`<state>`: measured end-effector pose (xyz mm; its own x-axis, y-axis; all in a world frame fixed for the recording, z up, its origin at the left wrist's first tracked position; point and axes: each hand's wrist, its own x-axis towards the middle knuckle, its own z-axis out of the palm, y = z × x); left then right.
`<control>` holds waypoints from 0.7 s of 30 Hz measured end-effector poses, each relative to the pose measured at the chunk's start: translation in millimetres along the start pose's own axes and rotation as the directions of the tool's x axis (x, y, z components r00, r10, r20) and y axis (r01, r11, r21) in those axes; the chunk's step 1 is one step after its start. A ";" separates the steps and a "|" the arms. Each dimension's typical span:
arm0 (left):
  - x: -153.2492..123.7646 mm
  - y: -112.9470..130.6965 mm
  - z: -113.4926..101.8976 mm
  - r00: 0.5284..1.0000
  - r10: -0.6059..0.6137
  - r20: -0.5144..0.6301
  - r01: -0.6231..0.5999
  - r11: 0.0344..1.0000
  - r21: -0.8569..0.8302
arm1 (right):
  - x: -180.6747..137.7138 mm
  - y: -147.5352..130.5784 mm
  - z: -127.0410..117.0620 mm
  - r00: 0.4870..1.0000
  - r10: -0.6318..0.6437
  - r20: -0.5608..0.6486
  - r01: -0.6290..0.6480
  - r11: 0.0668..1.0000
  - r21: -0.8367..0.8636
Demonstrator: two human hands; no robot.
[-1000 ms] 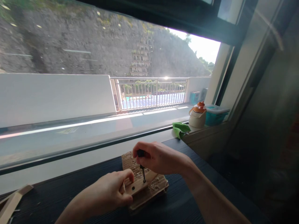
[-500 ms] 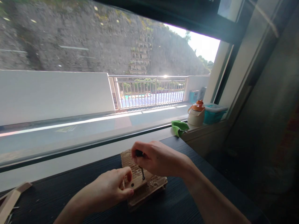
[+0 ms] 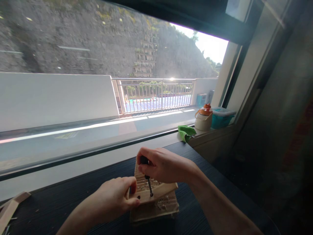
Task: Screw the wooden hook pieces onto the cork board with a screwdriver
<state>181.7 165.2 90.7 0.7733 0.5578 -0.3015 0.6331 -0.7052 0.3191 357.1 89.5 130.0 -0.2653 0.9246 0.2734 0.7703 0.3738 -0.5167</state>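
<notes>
Your left hand (image 3: 114, 199) is clamped on the near left end of the small wooden block (image 3: 153, 192), thumb on top, pinning it against the cardboard pad (image 3: 156, 209) beneath it on the dark table (image 3: 61, 205). Your right hand (image 3: 163, 164) is closed in a fist round the black handle of the screwdriver (image 3: 148, 178), which stands nearly upright with its tip on the block's top face, just right of a small dark hole. Pale shavings or crumbs lie on the pad beside the block; they are too small to tell which. No brand, label or writing can be read on the block, the tool or the pad. Well left of the block, at the table's left edge, a light wooden strip (image 3: 11, 205) is cut off by the frame. Beyond the block and to its right, on the window sill (image 3: 215, 133), lie a green cloth (image 3: 186, 132), then a cream pot with an orange lid (image 3: 203, 119) and a teal container (image 3: 221, 118) touching or almost touching it. Farther still, through the glass, stand a white wall (image 3: 56, 98), a metal railing (image 3: 156, 94) and a rocky slope (image 3: 97, 42). Your right forearm hides the table behind the pad's right side, and the room to the right is dark and blurred.
</notes>
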 end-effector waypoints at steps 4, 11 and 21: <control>-0.6 2.8 0.7 1.000 -0.020 -0.014 0.020 0.999 0.029 | -2.7 -5.7 -0.1 1.000 0.003 0.025 -0.002 0.999 -0.033; -1.8 1.0 3.0 1.000 -0.017 -0.026 0.018 0.999 0.032 | -4.8 -16.5 0.3 0.998 -0.033 0.053 0.038 0.994 -0.099; -3.7 10.0 1.1 0.997 -0.068 -0.025 0.069 0.997 0.035 | -7.3 -14.6 -5.2 0.996 0.028 0.085 -0.024 0.999 -0.042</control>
<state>185.1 155.5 94.0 0.7291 0.6154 -0.2995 0.6833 -0.6801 0.2657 350.8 76.9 139.8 -0.2920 0.9375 0.1894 0.8000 0.3479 -0.4889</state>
